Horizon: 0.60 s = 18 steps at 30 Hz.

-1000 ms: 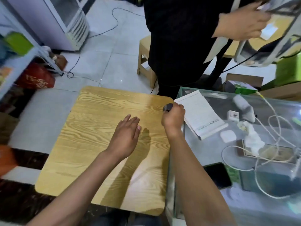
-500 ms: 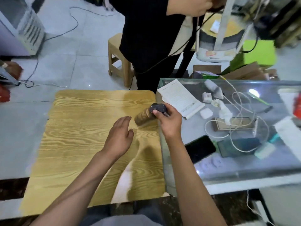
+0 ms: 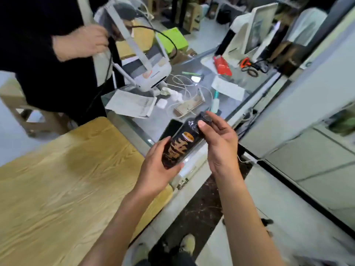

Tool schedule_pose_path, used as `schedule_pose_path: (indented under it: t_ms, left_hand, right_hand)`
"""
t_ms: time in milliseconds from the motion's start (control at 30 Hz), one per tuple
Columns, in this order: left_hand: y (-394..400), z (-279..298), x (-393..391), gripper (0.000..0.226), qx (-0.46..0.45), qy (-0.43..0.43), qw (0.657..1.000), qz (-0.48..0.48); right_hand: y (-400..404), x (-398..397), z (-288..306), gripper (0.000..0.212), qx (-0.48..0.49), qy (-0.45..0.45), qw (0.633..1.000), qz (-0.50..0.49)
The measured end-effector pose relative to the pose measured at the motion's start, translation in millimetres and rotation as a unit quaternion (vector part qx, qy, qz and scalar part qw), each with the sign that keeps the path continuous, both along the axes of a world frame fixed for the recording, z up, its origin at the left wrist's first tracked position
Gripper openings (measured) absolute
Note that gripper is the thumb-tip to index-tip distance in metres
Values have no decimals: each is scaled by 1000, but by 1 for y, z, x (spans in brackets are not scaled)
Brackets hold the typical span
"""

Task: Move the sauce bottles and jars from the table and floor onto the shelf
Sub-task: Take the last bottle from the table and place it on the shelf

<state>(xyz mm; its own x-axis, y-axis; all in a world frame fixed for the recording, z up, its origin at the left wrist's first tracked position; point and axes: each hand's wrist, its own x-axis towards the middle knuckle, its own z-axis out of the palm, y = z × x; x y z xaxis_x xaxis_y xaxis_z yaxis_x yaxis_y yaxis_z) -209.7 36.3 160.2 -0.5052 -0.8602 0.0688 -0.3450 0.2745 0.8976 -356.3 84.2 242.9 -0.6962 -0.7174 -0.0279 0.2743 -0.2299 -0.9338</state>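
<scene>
A dark sauce bottle (image 3: 181,144) with an orange and gold label and a black cap is held tilted in the air, over the gap between the wooden table (image 3: 63,181) and the glass counter (image 3: 153,123). My left hand (image 3: 157,169) grips its lower body from below. My right hand (image 3: 219,139) holds its neck and cap end, thumb on the neck. No shelf can be made out clearly.
A person in black (image 3: 50,54) stands behind the counter holding a white device (image 3: 146,70). Papers, white cables, a phone and a red item lie on the glass counter. A wooden stool (image 3: 23,112) is at left. My shoe (image 3: 186,244) shows on the floor.
The bottle has been lifted off the table and my left hand has taken hold of its body. The view has swung to the right, toward the counter and white cabinets.
</scene>
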Motion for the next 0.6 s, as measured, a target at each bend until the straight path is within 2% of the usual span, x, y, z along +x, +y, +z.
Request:
schedule_pose_path:
  t_ms: [100, 267, 500, 600]
  left_hand:
    - [41, 17, -40, 73, -36, 4, 997, -68]
    - [118, 47, -108, 73, -115, -9, 980, -165]
    - [276, 89, -197, 57, -71, 28, 959, -274]
    - [346, 92, -231, 54, -49, 48, 946, -318]
  right_hand:
    - [61, -29, 17, 30, -25, 3, 998, -62]
    - [166, -74, 46, 31, -49, 32, 988, -140]
    - [338, -138, 87, 40, -2, 100, 963, -252]
    - [415, -159, 93, 37, 4, 116, 952, -284]
